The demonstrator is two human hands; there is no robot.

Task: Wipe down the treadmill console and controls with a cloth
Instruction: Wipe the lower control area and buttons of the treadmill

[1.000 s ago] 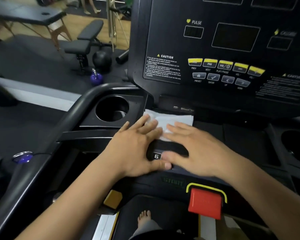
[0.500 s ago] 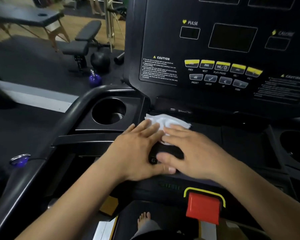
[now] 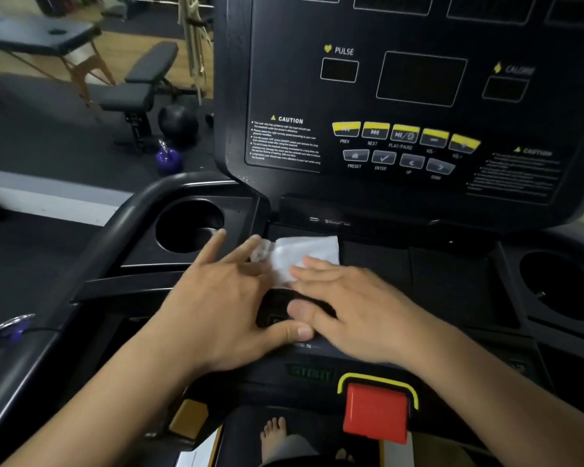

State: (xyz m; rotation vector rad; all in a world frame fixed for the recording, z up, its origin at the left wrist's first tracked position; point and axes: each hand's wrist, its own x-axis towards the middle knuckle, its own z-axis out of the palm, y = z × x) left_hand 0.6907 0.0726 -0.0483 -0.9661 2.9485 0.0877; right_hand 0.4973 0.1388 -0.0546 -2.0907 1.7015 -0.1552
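Cloth (image 3: pixel 309 252) under right hand (image 3: pixel 361 311), left hand (image 3: pixel 223 308) alongside, cup holder (image 3: pixel 177 230) near

PULSE, CAUTION, PREV, NEXT on console (image 3: pixel 284 79)

A gym, seen from a treadmill. A black console (image 3: pixel 418 183) with a "PULSE" readout (image 3: pixel 339 70) and yellow buttons (image 3: pixel 404 132) fills the upper right. A round cup holder (image 3: pixel 189 227) and a curved handrail (image 3: pixel 81 264) sit below it on the left. Beyond, on dark matting (image 3: pixel 48 136), stand a padded bench (image 3: pixel 139 85), a black ball (image 3: pixel 177 121) and a purple kettlebell (image 3: pixel 168 158). Farther back, on a wood floor (image 3: pixel 115 59), is a padded table (image 3: pixel 38 35) with wooden legs and a face hole.
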